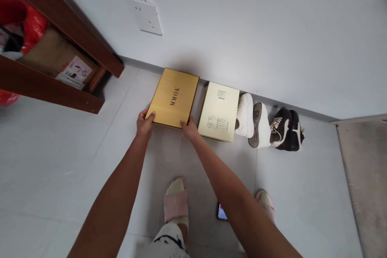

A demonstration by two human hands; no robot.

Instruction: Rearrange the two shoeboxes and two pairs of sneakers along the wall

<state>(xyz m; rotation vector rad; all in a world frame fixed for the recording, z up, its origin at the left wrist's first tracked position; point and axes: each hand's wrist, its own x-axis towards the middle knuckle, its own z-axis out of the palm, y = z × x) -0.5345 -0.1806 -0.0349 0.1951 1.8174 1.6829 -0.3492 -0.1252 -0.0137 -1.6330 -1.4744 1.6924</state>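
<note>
A flat gold box [173, 97] printed with the dark letters MMOK lies near the foot of the wall. My left hand [144, 124] grips its near left corner, and my right hand [190, 128] grips its near right corner. The box's underside is hidden. Right beside it stands a cream box [218, 111] with printed labels on its top, untouched by either hand.
A pair of white sneakers [253, 120] and a pair of dark sneakers with white trim [286, 130] stand against the wall. A wooden shelf [57, 84] holding a cardboard parcel juts out at upper left. A phone [221, 212] lies on the tile floor near my slippered feet.
</note>
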